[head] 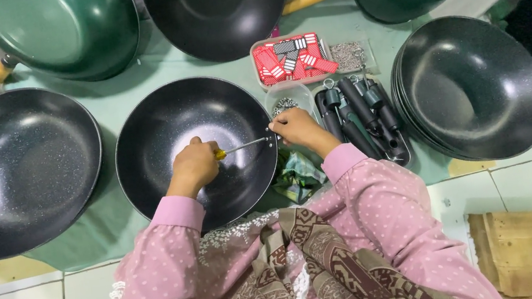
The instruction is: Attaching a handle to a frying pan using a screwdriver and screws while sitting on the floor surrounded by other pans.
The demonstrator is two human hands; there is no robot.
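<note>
Everything here sits around the black wok (196, 149) in the middle, so I'll use that as the anchor. Far to its left lies a bigger speckled black pan (13, 173), and up-left of the wok a green pan (62, 29) with a wooden handle.

Inside the wok, over the bowl just left of its right rim, the left hand (195, 167) is curled tight around the yellow grip of a screwdriver (241, 147), fingers pressed together in a fist. The shaft runs level toward the wok's right rim. There the right hand (297, 129) pinches something small at the rim, fingertips bunched; probably a screw or fitting, but it's too tiny to say for sure.

To do this bit well, I'd say keep the shaft square to the rim hole, push in along the shaft while turning, and let the pinching hand steady the part so the tip doesn't skate onto the coating.

Right of the wok: a small tub of metal bits (286, 104), a tray of black handles (364, 121), then a stack of black woks (471, 87).
</note>
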